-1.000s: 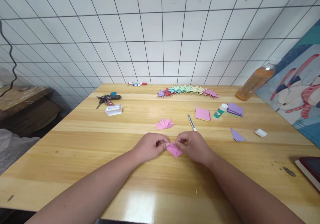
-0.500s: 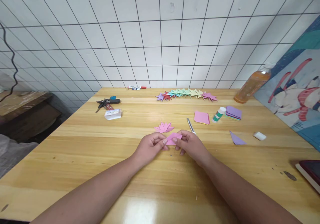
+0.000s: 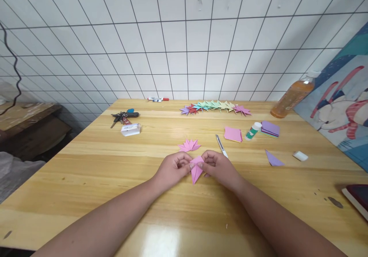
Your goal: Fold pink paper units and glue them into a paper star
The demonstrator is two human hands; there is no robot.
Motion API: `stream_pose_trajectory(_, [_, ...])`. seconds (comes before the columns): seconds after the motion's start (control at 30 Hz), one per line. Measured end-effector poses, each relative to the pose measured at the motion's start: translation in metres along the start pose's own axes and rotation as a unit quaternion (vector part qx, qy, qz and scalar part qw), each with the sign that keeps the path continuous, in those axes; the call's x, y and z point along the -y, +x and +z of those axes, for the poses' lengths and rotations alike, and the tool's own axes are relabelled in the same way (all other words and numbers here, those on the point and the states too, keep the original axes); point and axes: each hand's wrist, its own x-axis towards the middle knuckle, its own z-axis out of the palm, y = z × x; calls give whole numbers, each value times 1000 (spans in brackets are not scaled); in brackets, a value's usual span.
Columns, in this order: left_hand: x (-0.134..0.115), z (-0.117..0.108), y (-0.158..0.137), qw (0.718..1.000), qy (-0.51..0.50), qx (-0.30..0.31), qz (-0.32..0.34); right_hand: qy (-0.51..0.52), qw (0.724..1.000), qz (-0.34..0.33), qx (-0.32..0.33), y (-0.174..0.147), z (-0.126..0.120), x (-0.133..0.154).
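A pink folded paper [image 3: 196,171], kite-shaped with its point towards me, is held between both hands above the table. My left hand [image 3: 174,169] pinches its left edge with thumb and fingers. On the other edge, my right hand [image 3: 218,167] grips it the same way, thumb on top. Just beyond the hands lies a pink pointed paper flower piece [image 3: 189,145]. A utility knife [image 3: 221,146] rests past my right hand. Farther right is a stack of pink paper squares [image 3: 233,134].
Along the wall runs a row of coloured folded paper pieces [image 3: 214,106]. To the right are a glue stick [image 3: 253,131], purple paper squares [image 3: 270,128], a purple triangle [image 3: 273,159], an eraser [image 3: 300,156] and a bottle [image 3: 293,98]. Keys [image 3: 123,116] and a small white box [image 3: 130,129] lie left.
The pink paper in my hands has gone from a flat, wide shape to a kite with its point towards me. Both hands stay in nearly the same place.
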Motion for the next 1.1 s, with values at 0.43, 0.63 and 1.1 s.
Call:
stream_pose_trajectory(0.43, [-6, 1, 3, 995, -99, -2, -25, 16, 999, 31, -13, 3, 3, -1])
stream_pose_trajectory(0.63, [-3, 1, 3, 995, -91, 3, -28, -3, 1000, 29, -7, 2, 5, -2])
stream_pose_trajectory(1.1, [-1, -3, 5, 991, -131, 11, -28, 57, 998, 12, 31, 2, -4, -3])
